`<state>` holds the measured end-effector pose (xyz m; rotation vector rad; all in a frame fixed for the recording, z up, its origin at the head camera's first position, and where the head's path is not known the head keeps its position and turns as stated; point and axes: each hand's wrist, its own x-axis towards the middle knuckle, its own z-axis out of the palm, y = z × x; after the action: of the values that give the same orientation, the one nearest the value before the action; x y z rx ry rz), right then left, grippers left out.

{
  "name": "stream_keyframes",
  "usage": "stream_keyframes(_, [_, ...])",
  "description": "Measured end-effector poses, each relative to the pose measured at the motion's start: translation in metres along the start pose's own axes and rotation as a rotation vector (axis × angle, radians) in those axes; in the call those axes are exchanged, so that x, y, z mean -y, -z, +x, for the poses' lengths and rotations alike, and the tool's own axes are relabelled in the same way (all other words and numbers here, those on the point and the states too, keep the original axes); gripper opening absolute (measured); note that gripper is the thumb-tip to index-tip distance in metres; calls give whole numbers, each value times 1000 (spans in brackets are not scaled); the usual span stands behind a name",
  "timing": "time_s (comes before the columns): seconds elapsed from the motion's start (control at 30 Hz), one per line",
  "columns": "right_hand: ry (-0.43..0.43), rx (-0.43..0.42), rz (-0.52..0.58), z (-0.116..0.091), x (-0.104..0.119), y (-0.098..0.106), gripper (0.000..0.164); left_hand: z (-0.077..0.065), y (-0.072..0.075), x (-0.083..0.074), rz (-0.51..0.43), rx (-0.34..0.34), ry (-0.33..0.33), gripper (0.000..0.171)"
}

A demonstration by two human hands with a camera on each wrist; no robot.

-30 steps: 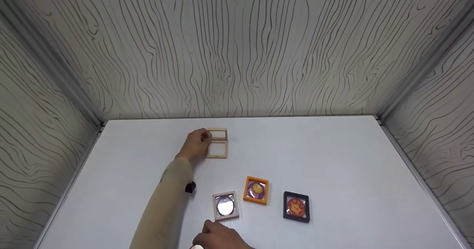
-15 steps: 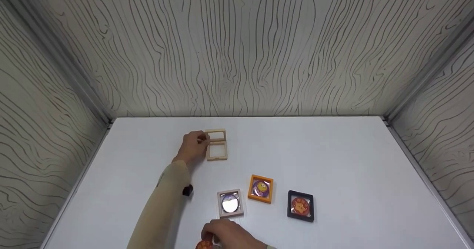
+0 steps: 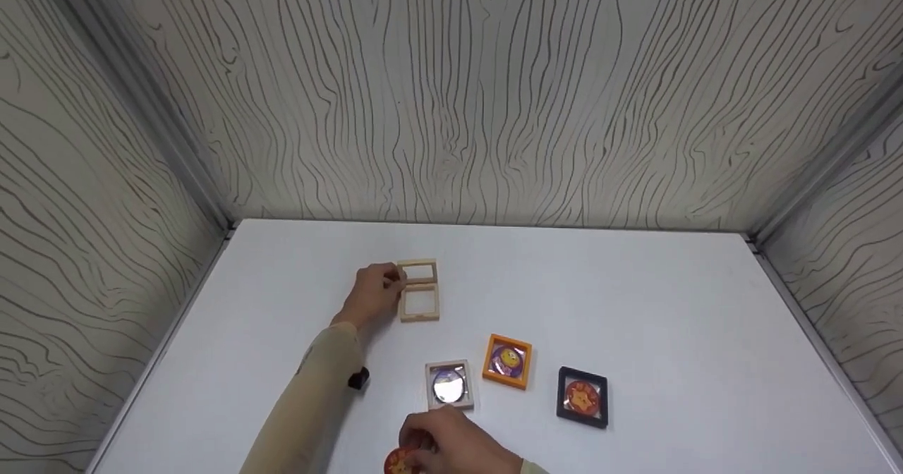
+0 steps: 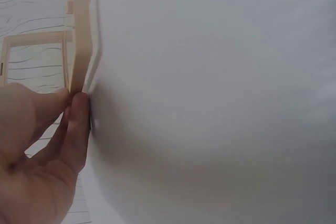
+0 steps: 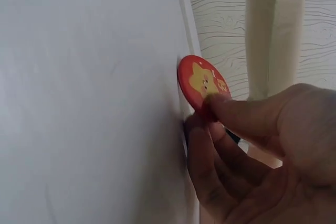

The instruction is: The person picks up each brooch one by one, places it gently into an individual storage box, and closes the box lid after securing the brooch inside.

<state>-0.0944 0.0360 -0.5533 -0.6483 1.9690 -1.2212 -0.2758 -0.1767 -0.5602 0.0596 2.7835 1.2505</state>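
At the back of the table, my left hand (image 3: 370,295) pinches the left edge of a light wooden folding frame (image 3: 420,317). Its two square halves are spread apart at the hinge; the left wrist view shows thumb and fingers on one half of the frame (image 4: 81,32). Down at the bottom of the head view, my right hand (image 3: 462,440) pinches a round red badge (image 3: 398,462) by its edge. The right wrist view shows a yellow star with a face on the badge (image 5: 201,81), which is tilted close over the table.
Three square display frames lie between the hands and to the right: a pale one (image 3: 427,386) with a shiny disc, an orange one (image 3: 528,365) with a purple-and-yellow badge, and a black one (image 3: 561,393) with a red star badge. Wood-patterned panels (image 3: 458,107) wall the white table (image 3: 670,333).
My right hand has turned the badge so its red face shows and has come further into the head view. The left hand keeps its hold on the wooden frame. The head view has shifted slightly.
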Motion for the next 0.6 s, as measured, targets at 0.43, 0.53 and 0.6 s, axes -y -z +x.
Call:
stream_keyframes(0.43, [22,-30,10,1,0,7,9,-36,4,9,17,-4,-49,7])
stream_keyframes(0.53, [33,-46,9,1,0,7,9,-48,6,16,10,-14,-60,6])
stream_keyframes(0.6, [54,-60,-2,1,-1,8,9,-56,8,19,2,-15,-70,5])
